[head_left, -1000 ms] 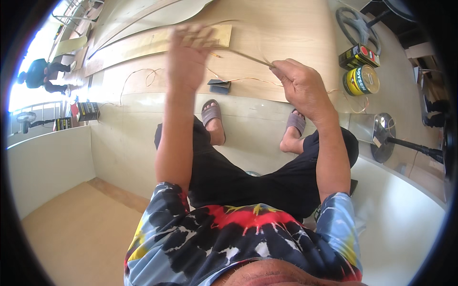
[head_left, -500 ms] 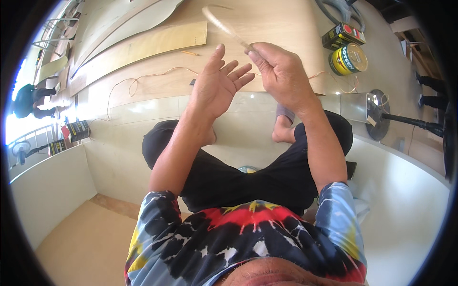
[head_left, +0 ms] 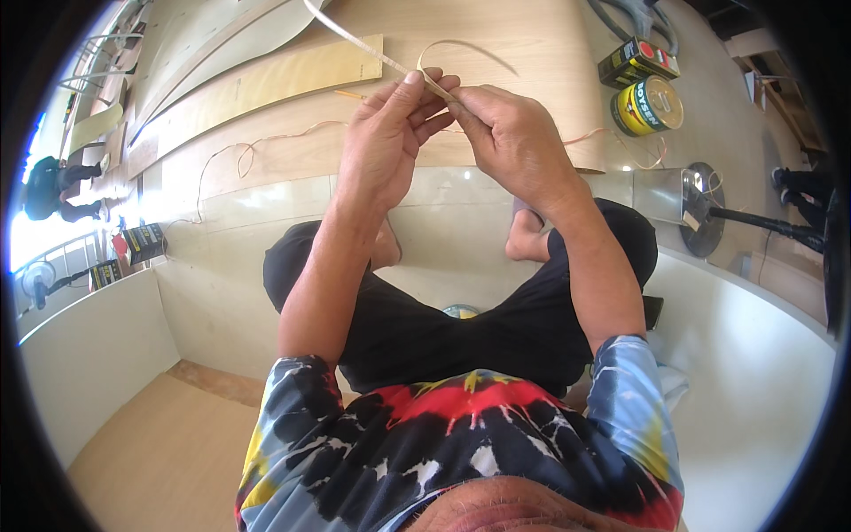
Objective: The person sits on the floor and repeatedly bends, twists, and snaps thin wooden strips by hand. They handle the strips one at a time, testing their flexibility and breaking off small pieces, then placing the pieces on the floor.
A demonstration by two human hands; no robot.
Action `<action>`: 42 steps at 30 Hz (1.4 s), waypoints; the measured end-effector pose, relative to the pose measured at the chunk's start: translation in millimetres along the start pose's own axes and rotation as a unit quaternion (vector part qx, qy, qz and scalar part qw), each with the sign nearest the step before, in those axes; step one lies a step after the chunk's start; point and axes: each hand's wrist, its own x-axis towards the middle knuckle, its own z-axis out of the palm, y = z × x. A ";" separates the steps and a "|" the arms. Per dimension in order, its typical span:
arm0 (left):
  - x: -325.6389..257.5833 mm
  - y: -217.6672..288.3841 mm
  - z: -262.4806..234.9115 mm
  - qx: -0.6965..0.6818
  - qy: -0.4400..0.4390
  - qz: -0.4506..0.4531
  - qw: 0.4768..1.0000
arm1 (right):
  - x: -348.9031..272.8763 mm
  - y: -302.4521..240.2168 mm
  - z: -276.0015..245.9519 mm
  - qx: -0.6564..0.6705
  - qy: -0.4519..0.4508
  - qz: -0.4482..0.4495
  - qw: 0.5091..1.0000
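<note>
While both hands meet in front of the chest, the left hand (head_left: pixel 381 146) pinches a thin pale strip (head_left: pixel 355 40) between thumb and fingertips, and the right hand (head_left: pixel 514 142) pinches the same strip just beside it, fingers pressed together. The strip runs up and left from the left hand and loops in a curl above the right hand. Beyond the hands lies a light wooden board (head_left: pixel 266 84). Right of the right hand, well apart, stand a yellow tin (head_left: pixel 647 105) and a dark box (head_left: pixel 634 60).
</note>
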 end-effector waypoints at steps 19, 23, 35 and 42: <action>3.7 1.8 -7.4 -0.050 0.021 0.031 0.998 | 0.5 -9.4 -11.6 0.135 -0.055 0.070 0.987; 5.8 2.5 -7.1 -0.040 0.022 0.026 0.999 | 0.0 -9.2 -10.3 0.134 -0.047 0.074 0.987; 8.0 7.9 -10.4 -0.021 0.025 0.040 0.999 | 0.5 -9.6 -6.5 0.112 -0.049 0.073 0.990; 14.1 16.2 -22.9 -0.054 0.034 0.065 0.996 | -0.9 -7.2 -6.6 0.140 -0.093 0.094 0.981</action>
